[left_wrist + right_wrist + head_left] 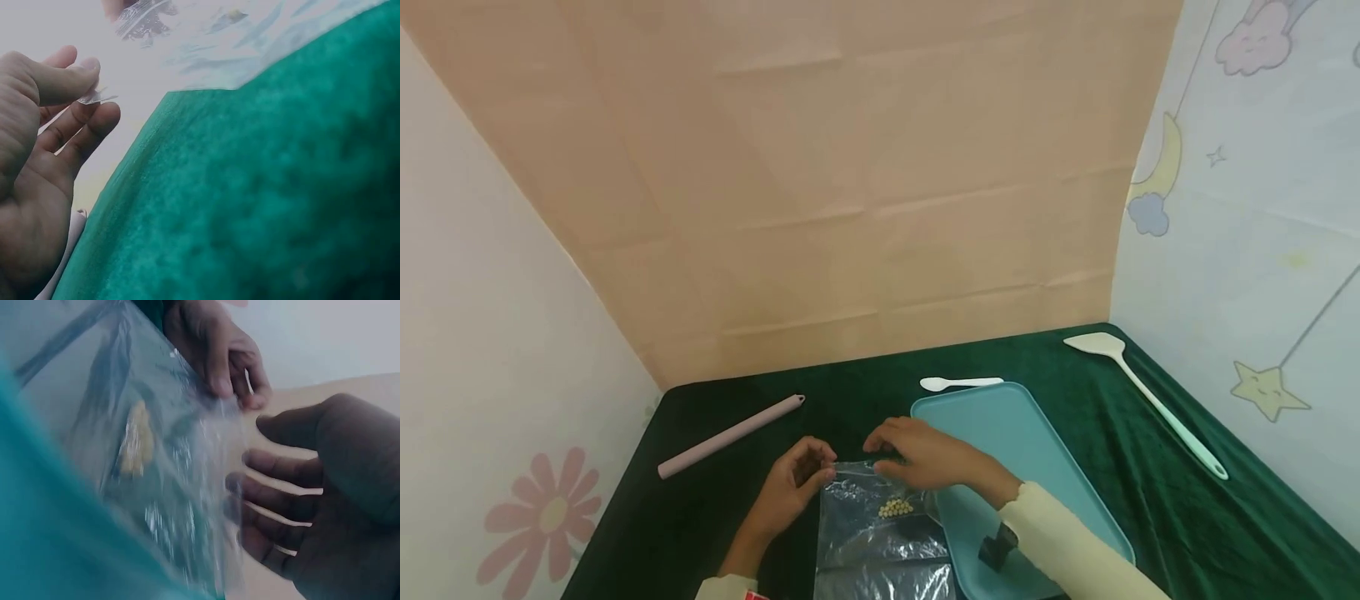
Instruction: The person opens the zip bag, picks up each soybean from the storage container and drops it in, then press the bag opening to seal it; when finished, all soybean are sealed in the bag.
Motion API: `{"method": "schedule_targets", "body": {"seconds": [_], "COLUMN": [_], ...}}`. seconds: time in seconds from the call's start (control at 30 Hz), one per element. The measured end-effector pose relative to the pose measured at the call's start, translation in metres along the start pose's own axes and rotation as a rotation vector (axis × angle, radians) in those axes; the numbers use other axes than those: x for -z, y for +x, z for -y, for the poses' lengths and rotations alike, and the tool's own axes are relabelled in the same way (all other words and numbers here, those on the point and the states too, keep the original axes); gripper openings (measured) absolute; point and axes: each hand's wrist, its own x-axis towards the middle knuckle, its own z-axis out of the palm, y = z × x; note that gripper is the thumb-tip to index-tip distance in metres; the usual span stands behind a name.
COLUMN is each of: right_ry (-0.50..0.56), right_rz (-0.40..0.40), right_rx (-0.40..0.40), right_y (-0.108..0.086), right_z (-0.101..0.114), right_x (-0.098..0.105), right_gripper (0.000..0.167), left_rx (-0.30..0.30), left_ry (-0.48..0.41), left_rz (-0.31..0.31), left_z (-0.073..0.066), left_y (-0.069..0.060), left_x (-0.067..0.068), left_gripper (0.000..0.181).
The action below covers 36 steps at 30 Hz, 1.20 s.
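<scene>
A clear plastic zip bag lies flat at the front of the table. Inside it is a cluster of small pale-yellow balls or beans; the exact kind is too small to tell. My left hand pinches the bag's upper left corner between thumb and fingers, and a bit of film shows between the fingertips in the left wrist view. Over the upper right end of the bag hovers my right hand. In the right wrist view its fingers are spread and relaxed beside the bag's edge, holding nothing.
A blue tray lies under my right forearm, with a dark object over it by the sleeve. Behind it is a white spoon. A pink rod lies left, a white spatula right. Green cloth covers the table.
</scene>
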Motion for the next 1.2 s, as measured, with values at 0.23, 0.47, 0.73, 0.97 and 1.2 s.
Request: {"method": "schedule_targets", "body": {"seconds": [0.23,0.47,0.73,0.97,1.2], "right_ry": [0.085,0.150,0.143,0.098,0.052], "right_rz": [-0.002,-0.091,-0.109,-0.142,-0.147], "right_rx": [-0.047,-0.086,-0.108,-0.118,-0.111], "right_y": [0.027,0.027,0.027,0.030,0.035], "right_z": [0.009,0.010,0.013,0.017,0.020], "right_x": [-0.019,-0.023,-0.023,-0.023,-0.030], "right_gripper": [0.007,0.011,0.012,0.003,0.004], "left_rx": [-0.023,0.064,0.146,0.119,0.093], "left_ry": [0.014,0.154,0.216,0.209,0.243], "left_rz": [-0.003,-0.029,-0.037,-0.027,-0.055], "left_z": [0.003,0.003,-0.017,-0.038,-0.007], "left_y": [0.004,0.008,0.009,0.013,0.008], "left_x": [-0.002,-0.004,-0.008,-0.009,-0.007], "left_gripper": [0.025,0.021,0.006,0.004,0.002]}}
